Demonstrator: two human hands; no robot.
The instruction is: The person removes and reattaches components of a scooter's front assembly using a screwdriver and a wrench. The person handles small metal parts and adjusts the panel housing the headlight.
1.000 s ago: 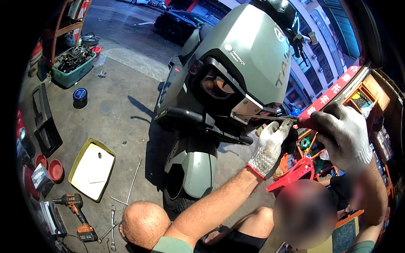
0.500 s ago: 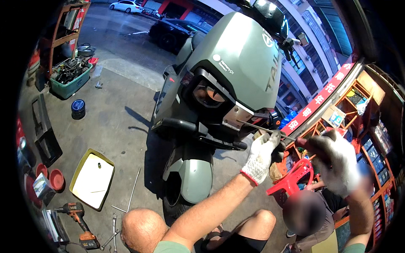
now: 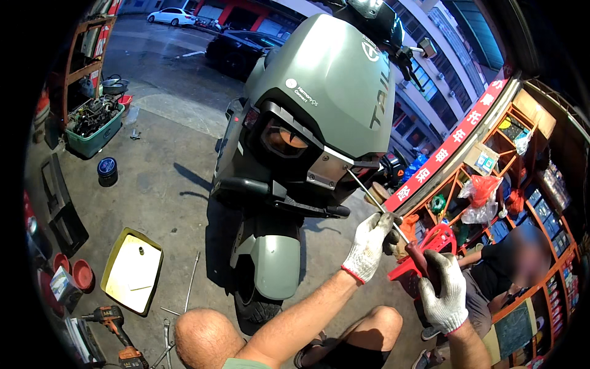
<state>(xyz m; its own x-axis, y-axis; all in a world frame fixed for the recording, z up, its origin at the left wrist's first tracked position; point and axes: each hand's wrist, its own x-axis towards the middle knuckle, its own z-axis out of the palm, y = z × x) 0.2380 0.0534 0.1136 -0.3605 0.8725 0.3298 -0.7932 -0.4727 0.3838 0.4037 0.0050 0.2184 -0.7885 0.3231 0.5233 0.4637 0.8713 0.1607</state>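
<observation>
A long-shafted screwdriver (image 3: 367,188) with a dark red handle slants up to the grey scooter (image 3: 335,67). Its tip meets the edge of the silver plate (image 3: 322,169) under the headlamp, or is very close to it. My left hand (image 3: 367,245), in a white knit glove, is closed around the shaft near its middle. Lower down and to the right, my gloved right hand (image 3: 444,294) grips the handle between thumb and fingers. Part of the handle is hidden in that grip. The front wheel (image 3: 257,312) stands beyond my left forearm.
On the floor at left lie a yellow-rimmed tray (image 3: 155,270), a cordless drill (image 3: 117,329), a metal rod (image 3: 192,280) and wrenches (image 3: 166,344). A blue-lidded tub (image 3: 107,171) stands farther off. A person (image 3: 491,264) sits at right beside a red plastic chair (image 3: 439,240) and shelves.
My right hand has come down and left, bringing the handle lower, so the screwdriver slopes more steeply. My left hand has also shifted lower. The scooter appears farther left in view.
</observation>
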